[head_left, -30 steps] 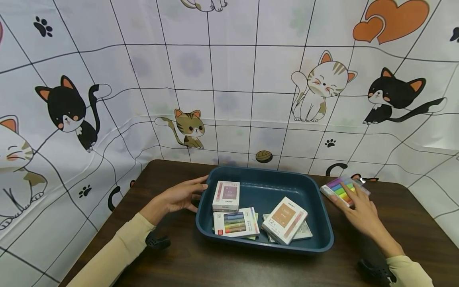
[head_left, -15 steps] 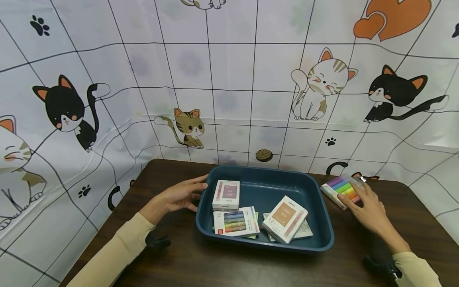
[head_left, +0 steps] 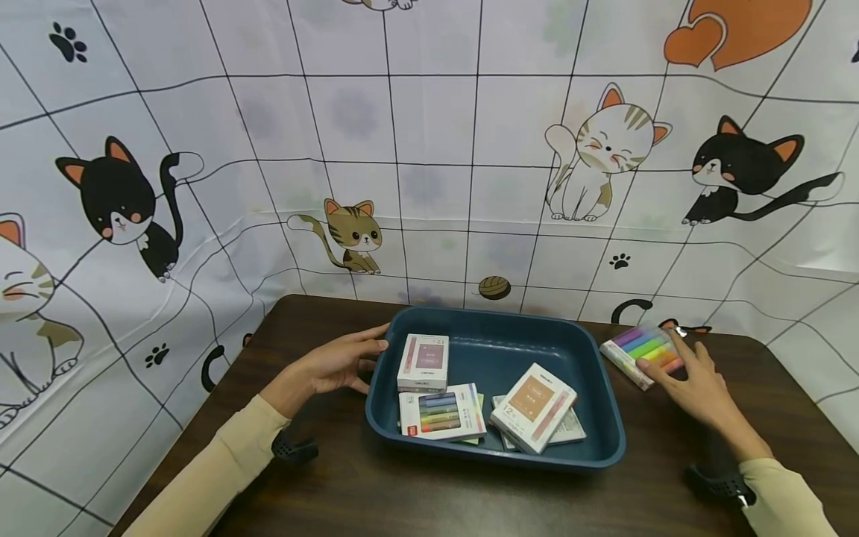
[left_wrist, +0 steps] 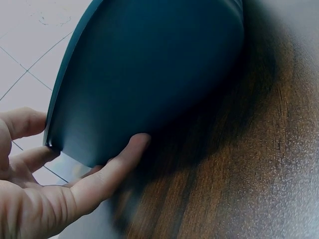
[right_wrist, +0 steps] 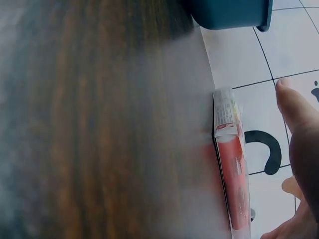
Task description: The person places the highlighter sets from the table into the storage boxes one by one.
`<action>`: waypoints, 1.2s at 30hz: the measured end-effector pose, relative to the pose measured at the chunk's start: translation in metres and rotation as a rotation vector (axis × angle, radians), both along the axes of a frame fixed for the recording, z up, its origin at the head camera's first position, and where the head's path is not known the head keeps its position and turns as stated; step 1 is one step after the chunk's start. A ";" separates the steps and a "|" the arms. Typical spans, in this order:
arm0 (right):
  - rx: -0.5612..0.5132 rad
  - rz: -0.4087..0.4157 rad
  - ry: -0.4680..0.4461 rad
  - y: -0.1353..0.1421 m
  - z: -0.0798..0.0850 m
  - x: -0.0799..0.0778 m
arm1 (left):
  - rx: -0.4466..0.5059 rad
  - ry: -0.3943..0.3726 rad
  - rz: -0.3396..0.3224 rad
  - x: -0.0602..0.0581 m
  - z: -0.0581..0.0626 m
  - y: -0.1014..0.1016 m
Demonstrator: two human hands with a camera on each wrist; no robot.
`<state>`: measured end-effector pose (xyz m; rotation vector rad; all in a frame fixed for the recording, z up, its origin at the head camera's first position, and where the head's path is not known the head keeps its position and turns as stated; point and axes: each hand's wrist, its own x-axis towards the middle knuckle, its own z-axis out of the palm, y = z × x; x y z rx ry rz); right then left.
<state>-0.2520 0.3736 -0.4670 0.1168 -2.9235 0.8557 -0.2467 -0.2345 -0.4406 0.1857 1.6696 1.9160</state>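
Observation:
A dark blue plastic tray (head_left: 499,347) sits on the table, with my left hand (head_left: 332,367) at its left side. In the left wrist view, the fingertips touch the tray's rim and the thumb (left_wrist: 117,169) lies along its outer wall. To the tray's right, a clear pack of rainbow-coloured pens (head_left: 637,344) lies flat on the table. My right hand (head_left: 705,391) is over the pack's right end, fingers spread. In the right wrist view, the thumb (right_wrist: 296,112) stands apart from the pack, whose red pen faces the camera.
Inside the tray are a white box with a purple label (head_left: 424,362), a box picturing coloured sticks (head_left: 443,412), and a box with a tan label (head_left: 535,406) lying over another flat one. A cat-print cloth (head_left: 429,186) hangs behind the brown table (head_left: 483,496).
My right hand has drawn back slightly right and toward me, uncovering more of the pen pack, which stays in place. My left hand remains at the tray. The head view has tilted slightly down.

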 end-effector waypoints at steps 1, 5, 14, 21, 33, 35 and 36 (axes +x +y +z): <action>-0.001 -0.001 -0.010 0.000 0.000 -0.001 | 0.000 0.001 -0.001 0.000 0.000 0.000; -0.006 -0.002 -0.037 0.001 -0.001 -0.002 | 0.004 -0.001 -0.002 0.000 0.000 0.000; 0.023 0.026 -0.053 0.006 -0.005 -0.003 | 0.005 -0.002 -0.002 0.001 -0.001 -0.001; 0.064 0.022 -0.085 0.009 -0.003 -0.002 | 0.006 0.004 -0.004 0.001 0.000 0.000; 0.084 0.033 -0.118 0.012 -0.004 -0.001 | 0.000 -0.006 0.016 0.000 0.001 0.000; 0.083 0.035 -0.117 0.013 -0.005 -0.001 | 0.000 -0.014 0.019 0.001 0.000 0.000; 0.080 0.037 -0.116 0.013 -0.006 -0.001 | -0.001 -0.015 0.018 0.001 -0.001 0.000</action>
